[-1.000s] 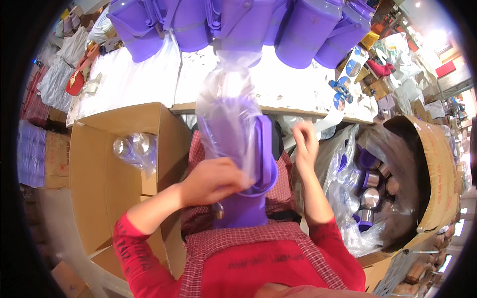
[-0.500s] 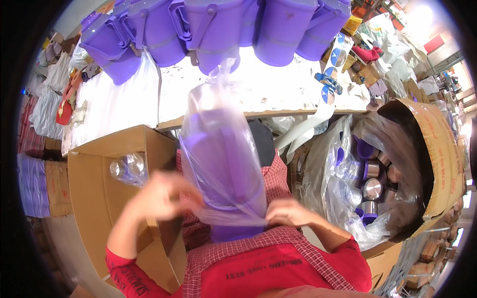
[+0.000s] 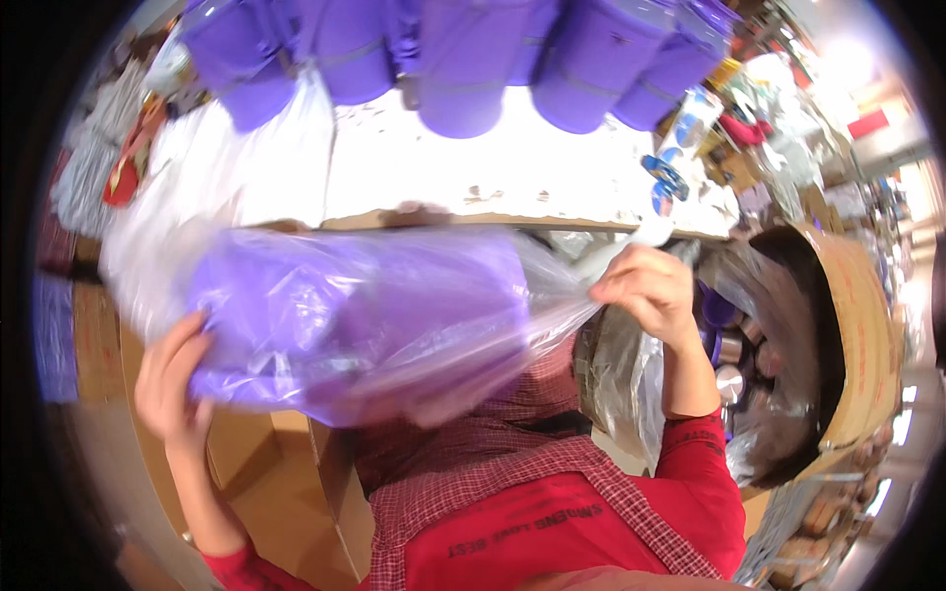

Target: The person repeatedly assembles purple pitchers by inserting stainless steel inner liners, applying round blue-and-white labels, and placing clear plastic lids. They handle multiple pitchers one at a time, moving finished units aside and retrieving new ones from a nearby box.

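A purple bucket (image 3: pixel 424 305) inside a clear plastic bag (image 3: pixel 557 286) is held sideways above my lap, just in front of the table edge. My left hand (image 3: pixel 175 379) supports its left end, fingers curled against the bagged bucket and thumb apart. My right hand (image 3: pixel 650 291) pinches the gathered end of the bag, drawn out to the right of the bucket. The bag and bucket are blurred by motion. Loose plastic also bunches around the left end.
Several purple buckets (image 3: pixel 463 69) stand along the far side of the white table (image 3: pixel 394 177). An open cardboard box (image 3: pixel 296 502) sits below on the left. At right, a large carton (image 3: pixel 867 335) lined with plastic holds purple and metal cups (image 3: pixel 729 382). A blue tape dispenser (image 3: pixel 665 177) lies on the table.
The bagged bucket has swung from upright on my lap to sideways and higher. My left hand has moved to its left end, while my right hand has risen, pulling the bag end right.
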A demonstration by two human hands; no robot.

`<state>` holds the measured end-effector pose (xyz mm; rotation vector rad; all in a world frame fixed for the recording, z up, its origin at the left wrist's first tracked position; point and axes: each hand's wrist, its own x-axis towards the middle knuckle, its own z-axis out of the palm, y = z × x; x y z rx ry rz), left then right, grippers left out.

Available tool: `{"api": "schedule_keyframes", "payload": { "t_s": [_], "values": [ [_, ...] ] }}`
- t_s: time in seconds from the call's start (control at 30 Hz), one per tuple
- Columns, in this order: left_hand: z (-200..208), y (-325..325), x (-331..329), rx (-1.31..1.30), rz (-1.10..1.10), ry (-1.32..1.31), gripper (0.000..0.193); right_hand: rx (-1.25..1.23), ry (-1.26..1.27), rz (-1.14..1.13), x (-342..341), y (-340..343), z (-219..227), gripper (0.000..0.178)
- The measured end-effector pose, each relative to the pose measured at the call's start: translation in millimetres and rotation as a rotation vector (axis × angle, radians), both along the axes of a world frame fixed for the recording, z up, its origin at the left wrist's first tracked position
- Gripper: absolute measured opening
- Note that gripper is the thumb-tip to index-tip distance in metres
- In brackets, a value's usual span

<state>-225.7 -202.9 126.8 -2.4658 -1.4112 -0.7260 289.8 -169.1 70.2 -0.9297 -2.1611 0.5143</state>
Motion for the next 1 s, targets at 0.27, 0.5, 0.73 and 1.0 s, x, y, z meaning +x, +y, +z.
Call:
{"api": "schedule_keyframes", "payload": {
  "t_s": [0.27,0.5,0.73,1.0],
  "values": [
    [-115,-212,-83,-0.180,1.125,-0.740,0.029,-0.159,0.049,-0.100,-88,73,-61,0.011],
    [-367,-111,-172,-1.329,1.174,-0.588,0.049,-0.359,-0.099,-0.310,-26,109,-97,0.010],
    [-619,11,-133,-1.290,0.945,-0.952,0.039,0.161,-0.031,-0.684,68,188,44,0.035],
    [-604,-8,-150,-1.348,0.622,-1.783,0.044,0.382,-0.222,-0.981,124,292,92,0.052]
  ]
}}
